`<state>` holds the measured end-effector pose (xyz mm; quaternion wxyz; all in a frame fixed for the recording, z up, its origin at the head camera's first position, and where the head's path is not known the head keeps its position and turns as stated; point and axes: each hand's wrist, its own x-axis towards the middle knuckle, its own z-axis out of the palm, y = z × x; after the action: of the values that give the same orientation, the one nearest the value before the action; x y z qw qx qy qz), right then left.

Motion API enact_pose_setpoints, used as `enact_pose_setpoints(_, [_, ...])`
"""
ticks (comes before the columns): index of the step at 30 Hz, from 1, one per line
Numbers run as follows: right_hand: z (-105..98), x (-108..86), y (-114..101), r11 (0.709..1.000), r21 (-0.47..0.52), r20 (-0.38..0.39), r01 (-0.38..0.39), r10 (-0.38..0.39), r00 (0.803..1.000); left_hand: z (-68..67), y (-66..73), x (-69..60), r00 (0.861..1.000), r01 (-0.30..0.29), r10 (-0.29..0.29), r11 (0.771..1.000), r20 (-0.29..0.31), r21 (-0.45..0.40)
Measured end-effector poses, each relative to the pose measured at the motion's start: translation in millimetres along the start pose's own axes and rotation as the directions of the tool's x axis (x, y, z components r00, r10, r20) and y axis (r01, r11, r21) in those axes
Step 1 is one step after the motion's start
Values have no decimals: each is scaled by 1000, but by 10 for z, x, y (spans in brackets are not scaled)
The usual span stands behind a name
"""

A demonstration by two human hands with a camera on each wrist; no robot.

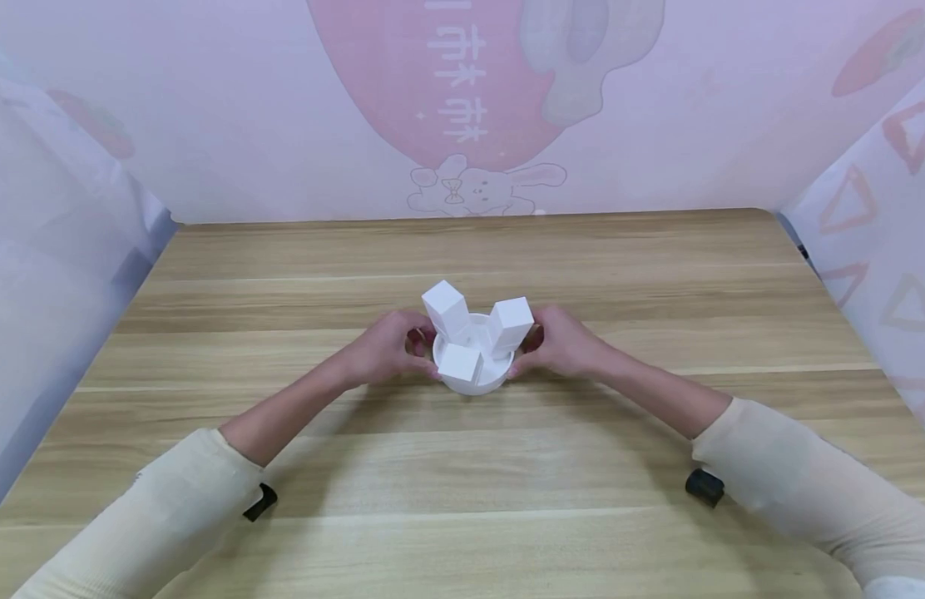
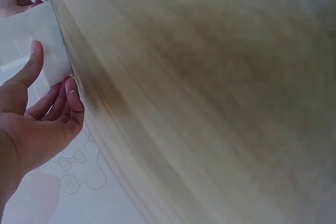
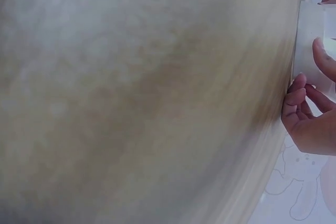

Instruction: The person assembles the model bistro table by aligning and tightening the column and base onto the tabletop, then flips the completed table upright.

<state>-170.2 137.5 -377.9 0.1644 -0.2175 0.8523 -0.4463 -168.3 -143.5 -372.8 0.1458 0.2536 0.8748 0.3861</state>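
Note:
A white round container [image 1: 473,388] stands on the wooden table with three white rectangular boxes in it. One box [image 1: 445,306] leans out at the back left, another box [image 1: 511,320] at the back right, and a third box [image 1: 459,363] sits at the front. My left hand [image 1: 393,345] grips the container's left side, thumb at the front and fingers further back. From the right side my right hand [image 1: 563,341] holds it the same way. Both wrist views show the container's smooth wall [image 2: 50,40] between thumb and fingers, low by the tabletop.
The wood-grain table [image 1: 462,474] stretches around the container on all sides. Behind it rises a pink printed backdrop [image 1: 245,108] with a rabbit drawing. Pale printed sheets [image 1: 51,208] hang at left and right. A small black object shows under each sleeve.

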Motion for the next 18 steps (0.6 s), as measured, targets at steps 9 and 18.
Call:
enact_pose_setpoints(9, [-17, -66, 41, 986, 166, -17, 4, -1, 1000, 12, -16, -31, 998, -26, 22, 996, -51, -87])
enact_pose_setpoints(18, [-103, -152, -62, 938, 347, -120, -6, 51, 991, -13, 63, -86, 983, -32, -17, 965, -184, -261])
